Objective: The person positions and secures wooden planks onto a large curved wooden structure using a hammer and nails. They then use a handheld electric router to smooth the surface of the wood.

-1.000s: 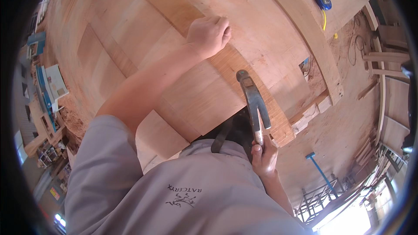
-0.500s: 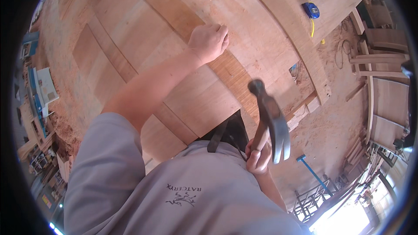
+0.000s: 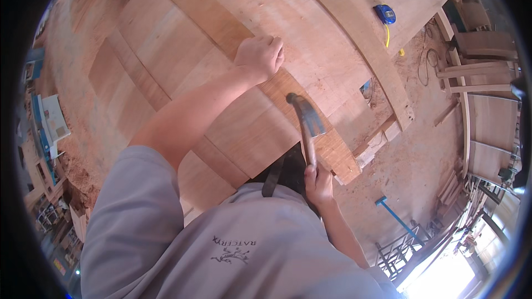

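My right hand (image 3: 320,187) is wrapped round the wooden handle of a claw hammer (image 3: 308,124). The hammer's head is over the near part of a long wooden board (image 3: 221,25), its striking face at or close to the wood; contact is hard to tell. Farther along the same board rests my left hand (image 3: 259,58), closed in a fist. Whatever its fingers may hold is hidden. Beneath the board lie broad plywood sheets (image 3: 183,61).
A second long board (image 3: 343,27) with handwriting lies to the right. Beyond it is a blue tape measure (image 3: 384,14) with its yellow tape partly out. Wooden frames (image 3: 479,75) stand at far right, and a blue T-shaped bar (image 3: 399,216) is at lower right. Sawdust covers the floor.
The hammer has swung down and to the left, from in front of the board's near end onto or just over its face. My left hand keeps its place on the board.
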The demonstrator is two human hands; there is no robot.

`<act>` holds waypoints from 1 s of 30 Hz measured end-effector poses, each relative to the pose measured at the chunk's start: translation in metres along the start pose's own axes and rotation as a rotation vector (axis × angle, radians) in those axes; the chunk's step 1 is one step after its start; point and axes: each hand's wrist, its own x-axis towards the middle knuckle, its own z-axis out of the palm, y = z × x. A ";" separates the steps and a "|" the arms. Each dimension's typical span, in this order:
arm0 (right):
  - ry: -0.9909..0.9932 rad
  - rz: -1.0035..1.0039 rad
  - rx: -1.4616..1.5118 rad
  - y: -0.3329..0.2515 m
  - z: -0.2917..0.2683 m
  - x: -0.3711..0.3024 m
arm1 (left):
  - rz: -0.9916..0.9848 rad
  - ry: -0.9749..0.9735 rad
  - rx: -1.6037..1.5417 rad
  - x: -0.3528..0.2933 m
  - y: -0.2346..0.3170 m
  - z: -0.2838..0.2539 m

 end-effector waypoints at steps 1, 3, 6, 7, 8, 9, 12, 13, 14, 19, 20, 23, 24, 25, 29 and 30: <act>-0.016 0.048 -0.001 -0.002 -0.004 0.012 | -0.005 0.017 -0.004 -0.002 -0.001 0.001; 0.003 0.064 0.150 -0.033 -0.016 0.017 | 0.005 -0.009 -0.024 -0.004 -0.004 0.001; 0.023 -0.151 0.391 -0.059 -0.032 -0.001 | 0.011 -0.016 0.002 -0.001 -0.005 0.000; 0.043 -0.146 0.394 -0.046 -0.025 -0.014 | 0.015 -0.013 0.019 0.000 -0.002 0.000; 0.084 -0.145 0.382 -0.023 -0.013 -0.023 | 0.023 0.007 -0.014 0.002 -0.001 0.002; -0.009 -0.023 0.171 0.017 0.001 -0.021 | 0.036 0.030 -0.035 -0.001 -0.004 0.004; 0.013 0.132 0.020 -0.019 -0.008 0.020 | -0.007 -0.016 0.009 -0.002 -0.004 0.001; 0.021 0.138 0.060 -0.022 -0.015 0.018 | -0.032 -0.054 0.044 -0.001 -0.002 0.000; 0.027 0.137 0.098 -0.026 -0.021 0.019 | -0.017 -0.041 0.015 0.001 -0.003 -0.002; 0.062 0.086 0.183 -0.030 -0.051 -0.004 | 0.030 0.018 -0.028 0.003 -0.001 -0.002; 0.054 0.134 0.189 -0.025 -0.055 -0.008 | 0.028 0.009 -0.002 0.003 -0.001 0.000; 0.043 0.259 0.178 -0.011 -0.062 -0.019 | 0.011 -0.029 0.052 0.003 0.002 -0.001; 0.050 0.291 0.149 -0.006 -0.064 -0.023 | -0.001 -0.047 0.047 0.004 0.005 -0.005; 0.055 0.321 0.118 -0.001 -0.067 -0.028 | -0.016 -0.064 0.043 0.003 0.008 -0.008; 0.057 0.383 0.284 0.017 -0.071 -0.034 | -0.005 -0.020 0.019 0.004 0.003 -0.007; 0.067 0.372 0.314 0.022 -0.072 -0.034 | -0.006 -0.010 0.016 0.003 0.003 -0.004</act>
